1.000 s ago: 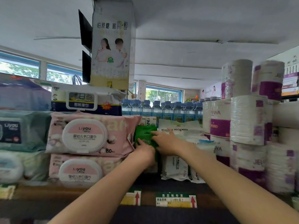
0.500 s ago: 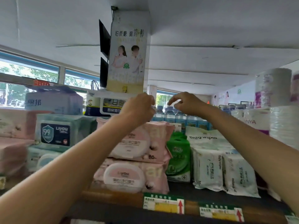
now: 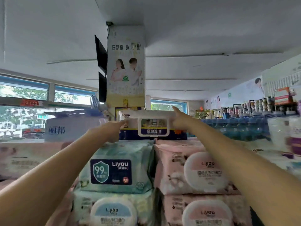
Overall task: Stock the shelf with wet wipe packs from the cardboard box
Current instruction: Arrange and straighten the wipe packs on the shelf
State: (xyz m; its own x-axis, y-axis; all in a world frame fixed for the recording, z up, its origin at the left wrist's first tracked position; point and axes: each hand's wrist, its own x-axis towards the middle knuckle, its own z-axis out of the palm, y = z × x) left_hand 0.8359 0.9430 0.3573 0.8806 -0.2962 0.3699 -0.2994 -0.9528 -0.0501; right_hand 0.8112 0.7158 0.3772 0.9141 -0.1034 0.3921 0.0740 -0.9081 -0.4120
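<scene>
A white and navy wet wipe pack [image 3: 152, 126] with a white flip lid lies on top of the stacks, at arm's length. My left hand [image 3: 114, 129] grips its left end and my right hand [image 3: 179, 119] grips its right end, one finger raised over the top edge. Below it stand a teal Liyou pack [image 3: 117, 167] over a blue-lidded pack [image 3: 114, 211], and two pink packs [image 3: 195, 168] stacked to the right. The cardboard box is out of view.
A pale blue pack [image 3: 71, 128] lies on top at the left, above more pink packs [image 3: 27, 157]. Water bottles [image 3: 234, 128] and toilet rolls [image 3: 283, 134] stand to the right. A poster-covered pillar [image 3: 126, 66] rises behind the shelf.
My view has swung up and left. Both hands rose from the green pack low on the shelf and now hold the ends of the white and navy pack on top.
</scene>
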